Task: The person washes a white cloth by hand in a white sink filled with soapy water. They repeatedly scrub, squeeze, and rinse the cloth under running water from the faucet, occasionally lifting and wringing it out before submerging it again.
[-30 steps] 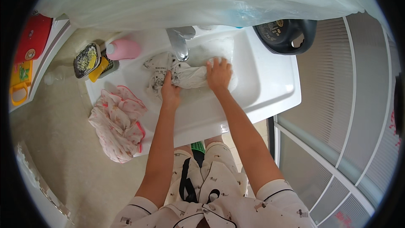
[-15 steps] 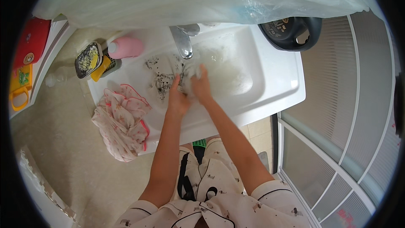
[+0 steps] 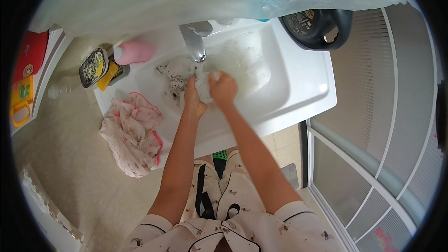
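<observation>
Working at a white basin (image 3: 305,95) with both hands on a wet white cloth (image 3: 177,87) patterned in black. Gripping a bunched part of it in the right hand (image 3: 223,88), curled narrow into a fist. Holding the same bunch from the other side in the left hand (image 3: 193,104), narrowed around it; cannot make out the fingers tucked beneath. Bringing the two hands near each other, just on the near side of a chrome faucet (image 3: 194,43). Letting the patterned part of the cloth lie crumpled inside the basin, to the left of the left hand. Showing cloudy, sudsy water (image 3: 254,70) in the basin to the right of the right hand. Having a pink bottle (image 3: 135,52) at the far left corner, with a yellow sponge (image 3: 108,76) and a dark-rimmed dish (image 3: 88,71) beside it. Draping a pale pink-edged cloth (image 3: 130,140) over the near left edge, well apart from both hands. Standing a black handled container (image 3: 301,31) on the far right corner, below a translucent plastic sheet (image 3: 186,2).
</observation>
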A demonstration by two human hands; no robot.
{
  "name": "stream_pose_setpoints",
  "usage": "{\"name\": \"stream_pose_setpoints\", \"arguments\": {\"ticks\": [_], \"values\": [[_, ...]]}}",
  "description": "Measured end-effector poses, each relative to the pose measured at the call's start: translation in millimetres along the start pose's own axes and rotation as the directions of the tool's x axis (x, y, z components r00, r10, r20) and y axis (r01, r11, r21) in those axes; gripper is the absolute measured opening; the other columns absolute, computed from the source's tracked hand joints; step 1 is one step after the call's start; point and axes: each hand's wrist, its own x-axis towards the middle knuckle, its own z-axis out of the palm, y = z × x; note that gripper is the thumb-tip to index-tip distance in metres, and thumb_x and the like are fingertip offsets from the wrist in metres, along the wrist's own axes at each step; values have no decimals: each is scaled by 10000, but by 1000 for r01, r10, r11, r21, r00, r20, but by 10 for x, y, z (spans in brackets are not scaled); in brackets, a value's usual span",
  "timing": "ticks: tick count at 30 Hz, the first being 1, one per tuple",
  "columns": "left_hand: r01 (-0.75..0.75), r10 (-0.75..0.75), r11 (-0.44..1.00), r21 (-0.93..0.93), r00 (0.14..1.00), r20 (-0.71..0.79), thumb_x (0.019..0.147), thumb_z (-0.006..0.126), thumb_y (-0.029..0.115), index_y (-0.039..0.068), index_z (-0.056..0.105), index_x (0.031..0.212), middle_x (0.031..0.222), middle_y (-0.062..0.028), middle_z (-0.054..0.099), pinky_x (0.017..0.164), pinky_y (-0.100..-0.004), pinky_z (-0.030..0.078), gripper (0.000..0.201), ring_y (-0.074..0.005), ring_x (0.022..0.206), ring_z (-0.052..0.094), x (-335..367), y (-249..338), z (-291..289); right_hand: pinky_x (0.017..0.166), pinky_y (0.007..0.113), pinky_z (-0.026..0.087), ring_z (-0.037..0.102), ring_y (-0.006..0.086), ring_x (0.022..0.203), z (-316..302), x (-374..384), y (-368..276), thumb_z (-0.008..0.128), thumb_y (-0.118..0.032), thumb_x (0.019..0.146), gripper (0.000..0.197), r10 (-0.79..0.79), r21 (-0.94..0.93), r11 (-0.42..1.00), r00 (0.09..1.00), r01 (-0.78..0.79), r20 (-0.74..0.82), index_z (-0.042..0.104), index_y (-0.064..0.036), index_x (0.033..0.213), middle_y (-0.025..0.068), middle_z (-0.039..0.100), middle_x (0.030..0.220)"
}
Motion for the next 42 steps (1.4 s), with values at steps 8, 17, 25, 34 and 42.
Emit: {"name": "stream_pose_setpoints", "arguments": {"ticks": [8, 17, 25, 34, 42], "values": [[70, -71, 965, -254, 997, 5, 897, 647, 391, 65, 470, 1336, 1360, -94, 492, 1113, -476, 289, 576, -304, 1324, 402, 18, 127, -449, 1066, 631, 227, 329, 403, 1331, -253, 181, 396, 570, -622, 843, 787, -272, -432, 826, 927, 362, 257, 462, -53, 1375, 167, 393, 1431], [135, -191, 965, -227, 950, -247, 829, 726, 436, 65, 402, 1391, 1356, -137, 463, 1064, -447, 376, 747, -298, 1270, 456, -202, -123, -182, 1001, 410, 424, 480, 390, 1228, 379, 135, 493, 669, -183, 833, 780, 18, 350, 936, 1000, -18, 3, 270, -84, 1496, 207, 471, 1365], [352, -127, 909, -225, 745, 654, 952, 531, 356, 68, 511, 1232, 1096, -107, 615, 872, -360, 517, 402, -238, 1046, 597, 300, 206, -805, 761, 410, 513, 641, 352, 924, -383, -1021, -707, 703, -253, 815, 306, -294, 403, 884, 952, 238, 83, 654, -15, 1000, 176, 662, 1007], [41, -38, 999, 16, 983, -182, 975, 476, 179, 17, 516, 1253, 1276, -90, 542, 927, -343, 503, 324, -220, 1122, 558, -155, 38, -286, 734, 412, 520, 659, 350, 801, -189, -6, -274, 730, -391, 734, 409, 28, 212, 968, 901, -131, 432, 678, -28, 916, 179, 679, 853], [-20, 70, 968, 250, 978, -196, 927, 626, 283, 9, 511, 1297, 1234, -80, 581, 911, -329, 499, 474, -199, 1116, 566, -248, 57, -763, 977, 417, 457, 576, 336, 1150, 152, 512, -76, 639, -539, 806, 677, 97, 87, 988, 950, -128, 297, 558, -72, 1290, 193, 544, 1331]]}}
